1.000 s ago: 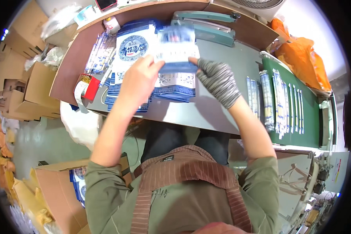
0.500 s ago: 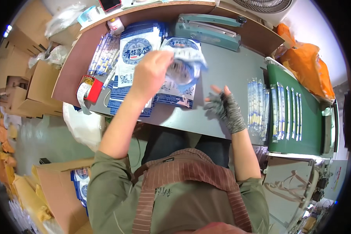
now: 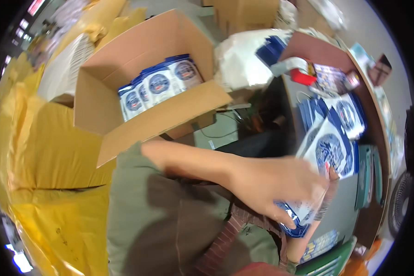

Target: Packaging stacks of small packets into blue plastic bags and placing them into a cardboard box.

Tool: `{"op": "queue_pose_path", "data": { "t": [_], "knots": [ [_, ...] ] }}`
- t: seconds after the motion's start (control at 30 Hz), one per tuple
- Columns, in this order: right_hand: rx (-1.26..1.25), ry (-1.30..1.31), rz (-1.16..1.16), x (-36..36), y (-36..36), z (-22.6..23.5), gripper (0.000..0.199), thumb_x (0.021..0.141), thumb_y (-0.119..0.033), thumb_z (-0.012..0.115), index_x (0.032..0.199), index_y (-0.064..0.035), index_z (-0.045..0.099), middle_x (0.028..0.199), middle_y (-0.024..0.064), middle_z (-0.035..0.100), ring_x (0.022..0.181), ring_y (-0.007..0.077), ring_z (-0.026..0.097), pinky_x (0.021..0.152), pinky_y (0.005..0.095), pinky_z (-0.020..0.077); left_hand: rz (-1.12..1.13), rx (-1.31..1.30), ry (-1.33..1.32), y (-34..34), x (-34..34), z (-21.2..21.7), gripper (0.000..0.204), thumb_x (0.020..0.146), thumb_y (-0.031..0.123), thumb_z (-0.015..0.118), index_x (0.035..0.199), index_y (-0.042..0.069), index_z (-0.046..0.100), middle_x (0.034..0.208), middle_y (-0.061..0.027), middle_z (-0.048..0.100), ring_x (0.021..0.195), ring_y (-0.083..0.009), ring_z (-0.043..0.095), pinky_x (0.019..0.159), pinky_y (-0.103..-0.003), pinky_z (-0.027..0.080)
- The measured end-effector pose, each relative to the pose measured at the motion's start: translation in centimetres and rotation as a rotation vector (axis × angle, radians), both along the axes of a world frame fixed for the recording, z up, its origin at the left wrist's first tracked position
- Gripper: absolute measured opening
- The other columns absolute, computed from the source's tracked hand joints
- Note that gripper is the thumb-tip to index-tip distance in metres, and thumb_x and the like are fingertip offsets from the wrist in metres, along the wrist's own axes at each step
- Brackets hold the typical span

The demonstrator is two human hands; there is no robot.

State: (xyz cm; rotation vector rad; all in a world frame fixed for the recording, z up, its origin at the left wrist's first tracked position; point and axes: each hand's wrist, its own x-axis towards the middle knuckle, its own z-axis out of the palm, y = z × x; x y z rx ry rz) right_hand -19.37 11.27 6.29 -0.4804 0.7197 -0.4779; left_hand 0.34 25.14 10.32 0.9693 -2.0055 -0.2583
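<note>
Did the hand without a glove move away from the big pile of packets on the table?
Yes. The left hand left the pile and came toward the body, gripping a blue-and-white packet.

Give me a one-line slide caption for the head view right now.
Both hands grip a blue-and-white packet, left hand bare, right hand gloved, beside an open cardboard box of matching packets.

Packets point(image 3: 158, 87) stand in the open box point(image 3: 124, 115) at left; more apparently lie on the table point(image 3: 349, 211) at right.
</note>
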Motion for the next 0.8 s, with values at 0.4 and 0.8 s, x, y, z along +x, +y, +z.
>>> {"op": "queue_pose_path", "data": {
  "t": [0.4, 0.8],
  "knots": [
    [-0.638, -0.170, 0.734, 31.6, 9.9, 0.1, 0.080, 0.087, -0.027, 0.067, 0.148, 0.0023, 0.024, 0.146, 0.0193, 0.038, 0.136, 0.0259, 0.038, 0.107, 0.0356, 0.0352, 0.655, 0.577, 1.925, 19.2, 22.3, -4.2, 0.044, 0.090, 0.020, 0.066, 0.127, -0.001, 0.053, 0.118, -0.0168, 0.063, 0.106, -0.0258, 0.065, 0.090, -0.042, 0.055],
    [-0.650, 0.202, 0.346, 14.1, -0.8, -6.3, 0.084, 0.078, -0.027, 0.066, 0.146, 0.0040, 0.028, 0.141, 0.0238, 0.043, 0.127, 0.0306, 0.048, 0.104, 0.0364, 0.0401, 1.897, 1.052, 1.185, 37.8, 46.1, -37.5, 0.046, 0.086, 0.014, 0.071, 0.121, -0.010, 0.054, 0.113, -0.0220, 0.064, 0.091, -0.0300, 0.066, 0.076, -0.042, 0.054]
  ]
}}
